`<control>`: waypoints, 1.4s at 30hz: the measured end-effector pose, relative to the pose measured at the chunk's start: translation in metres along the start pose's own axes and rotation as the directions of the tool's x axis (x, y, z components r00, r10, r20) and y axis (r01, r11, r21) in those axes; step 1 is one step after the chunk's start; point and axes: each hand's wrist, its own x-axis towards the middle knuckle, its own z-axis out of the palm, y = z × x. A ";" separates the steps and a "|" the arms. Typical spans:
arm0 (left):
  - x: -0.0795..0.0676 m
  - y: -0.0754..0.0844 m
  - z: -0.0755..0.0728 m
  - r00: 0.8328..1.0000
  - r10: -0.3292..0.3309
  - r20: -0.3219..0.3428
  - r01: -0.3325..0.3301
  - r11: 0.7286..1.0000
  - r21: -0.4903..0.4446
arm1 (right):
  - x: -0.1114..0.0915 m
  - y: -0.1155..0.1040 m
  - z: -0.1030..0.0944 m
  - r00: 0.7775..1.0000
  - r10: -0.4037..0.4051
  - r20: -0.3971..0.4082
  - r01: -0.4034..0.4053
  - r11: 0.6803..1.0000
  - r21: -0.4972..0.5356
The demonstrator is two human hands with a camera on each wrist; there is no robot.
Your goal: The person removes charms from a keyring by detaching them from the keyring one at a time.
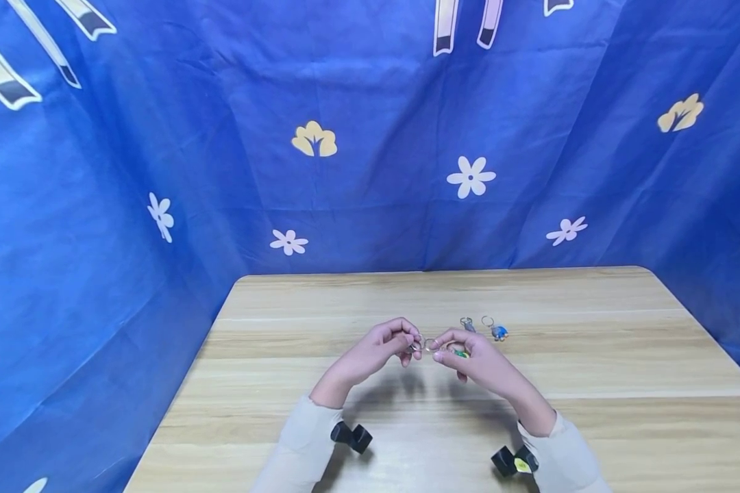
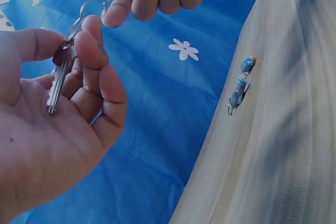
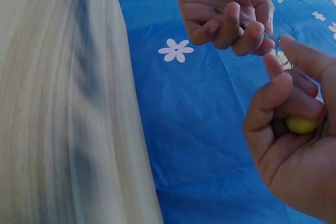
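Above the table, my left hand (image 1: 379, 352) pinches a silver key (image 2: 59, 85) by its head between thumb and fingers, the blade lying over the palm. My right hand (image 1: 477, 357) faces it, with thumb and index finger pinching a thin metal split ring (image 1: 430, 344). The ring spans the small gap between the two hands; whether the key is threaded on it, I cannot tell. A small charm with a yellow part (image 3: 301, 125) sits inside my right hand's curled fingers, and some green shows on it in the head view. The fingers hide most of the charm.
On the wooden table (image 1: 271, 329), beyond my right hand, lie a blue keychain (image 1: 499, 333) with its ring and a grey-blue keychain (image 1: 469, 325). A blue patterned cloth (image 1: 376, 205) hangs behind the table and at its sides. Black wrist-camera mounts sit at both cuffs.
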 end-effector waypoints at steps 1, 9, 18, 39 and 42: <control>0.000 0.000 0.000 1.000 0.001 -0.001 -0.001 1.000 0.006 | 0.000 0.000 0.000 1.000 -0.013 -0.001 0.013 1.000 -0.012; 0.000 -0.001 -0.001 1.000 -0.021 0.018 0.021 0.999 0.028 | 0.000 0.000 0.001 0.995 -0.097 -0.010 0.096 0.992 -0.083; 0.001 0.001 0.000 0.999 -0.053 0.009 0.053 0.998 0.042 | -0.002 -0.001 -0.003 0.996 -0.086 -0.037 0.081 0.990 -0.114; 0.002 -0.003 -0.002 0.998 -0.067 0.001 0.065 0.979 0.192 | 0.001 -0.002 -0.004 0.989 -0.138 -0.043 0.129 0.977 -0.171; 0.004 -0.003 -0.002 0.998 -0.056 0.009 0.053 0.974 0.222 | 0.001 -0.002 -0.005 0.989 -0.141 -0.037 0.132 0.975 -0.176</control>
